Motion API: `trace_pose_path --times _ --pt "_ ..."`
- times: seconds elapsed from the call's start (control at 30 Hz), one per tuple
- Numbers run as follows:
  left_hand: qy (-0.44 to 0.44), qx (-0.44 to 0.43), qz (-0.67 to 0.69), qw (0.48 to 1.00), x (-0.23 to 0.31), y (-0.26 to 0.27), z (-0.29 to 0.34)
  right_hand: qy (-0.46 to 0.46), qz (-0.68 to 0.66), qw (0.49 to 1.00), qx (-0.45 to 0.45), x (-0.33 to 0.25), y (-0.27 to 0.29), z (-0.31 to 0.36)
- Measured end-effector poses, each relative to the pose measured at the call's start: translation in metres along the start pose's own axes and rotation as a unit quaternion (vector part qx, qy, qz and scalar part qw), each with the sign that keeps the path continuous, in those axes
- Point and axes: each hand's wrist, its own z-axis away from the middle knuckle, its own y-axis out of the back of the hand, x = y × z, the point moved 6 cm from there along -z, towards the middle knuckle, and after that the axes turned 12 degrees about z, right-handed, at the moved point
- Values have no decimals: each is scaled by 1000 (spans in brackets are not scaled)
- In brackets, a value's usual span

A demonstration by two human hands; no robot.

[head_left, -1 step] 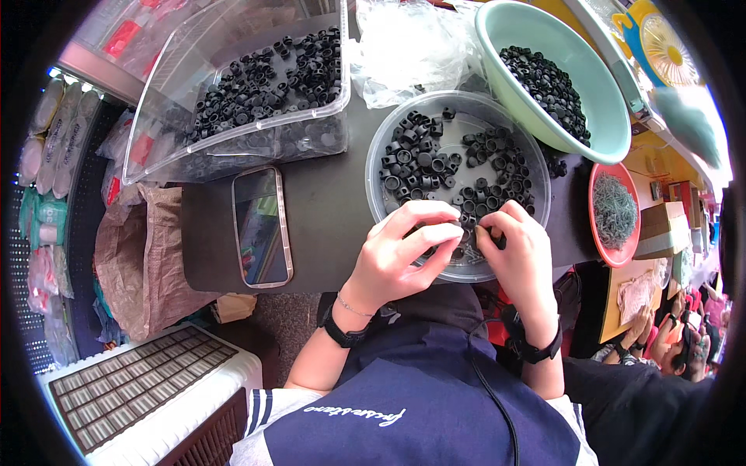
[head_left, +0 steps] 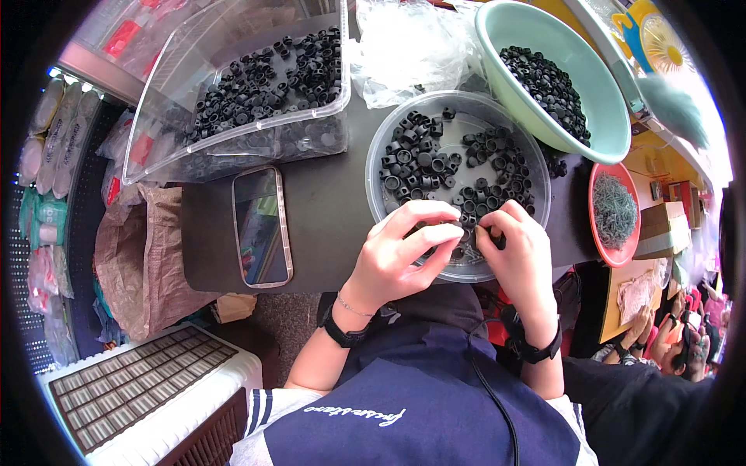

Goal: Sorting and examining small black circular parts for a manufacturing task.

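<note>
Over the near edge of a clear round tub point(head_left: 454, 133), my left hand point(head_left: 400, 252) and my right hand point(head_left: 517, 252) are close together with fingertips pinched. Whatever sits between the fingertips is mostly hidden; a small dark bit shows there, too small to name. Inside the tub are small black round plastic caps point(head_left: 420, 155), lying in loose groups, some with their hollow side up. Thin pale pieces point(head_left: 469, 255) lie at the tub's near side, below my fingers.
Left of the tub stands a clear plastic bin point(head_left: 241, 132) of black parts, with a phone point(head_left: 263, 225) near it. A mint-green basin point(head_left: 614, 116) of black parts and a red dish point(head_left: 597, 175) of thin greenish pieces are on the right. Clear plastic bags point(head_left: 412, 46) lie behind.
My hands and the parts in the tub look the same. At the far upper right, a blurred teal thing has shifted slightly up and left.
</note>
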Motion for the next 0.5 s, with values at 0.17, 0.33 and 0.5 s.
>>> trace_pose_path --times 0.17,0.33,0.5 --pt "-1 -20 -13 1000 1 -1 -1 -7 6 1000 -16 -3 3 -2" --pt "5 -27 -3 1000 -1 -4 -1 -27 -8 1000 -7 -10 11 -8" --pt "3 -21 -18 1000 2 3 2 2 -5 1000 4 -8 -1 -4"
